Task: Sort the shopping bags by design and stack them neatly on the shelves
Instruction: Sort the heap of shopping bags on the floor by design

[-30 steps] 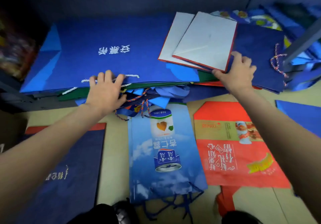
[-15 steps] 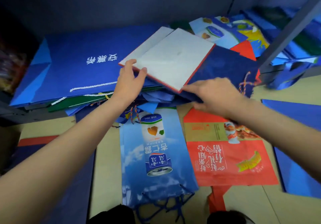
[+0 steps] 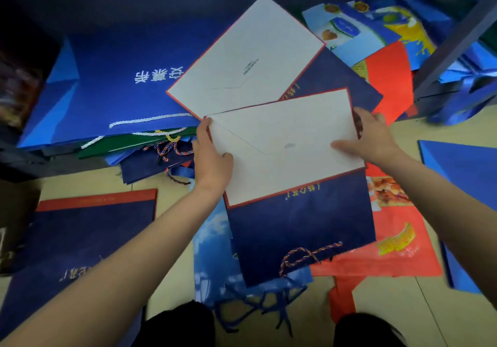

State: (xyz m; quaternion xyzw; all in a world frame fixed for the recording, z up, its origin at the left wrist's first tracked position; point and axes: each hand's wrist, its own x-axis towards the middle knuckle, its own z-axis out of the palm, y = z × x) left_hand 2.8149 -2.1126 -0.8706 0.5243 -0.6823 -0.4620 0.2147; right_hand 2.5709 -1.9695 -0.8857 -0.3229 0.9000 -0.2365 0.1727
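Head view shows us, leftmost, a royal-blue bag stack (image 3: 107,85) on the shelf; our left hand (image 3: 211,155) and right hand (image 3: 372,138) each pinch a side edge of the navy bag (image 3: 298,182), white base up, held over the floor. Gripped only at its edges, it could slip or snag the twin navy bag (image 3: 255,56) behind.

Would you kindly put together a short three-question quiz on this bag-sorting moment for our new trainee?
1. True or false: both hands grip the navy bag being lifted.
2. What colour is the rope handle on the big blue bag? A white, B red, C black.
3. Which hand grips the bag's edge nearer the red bag?

Key: 1 true: left hand and right hand grip its white base. 2 A. 3 right hand.
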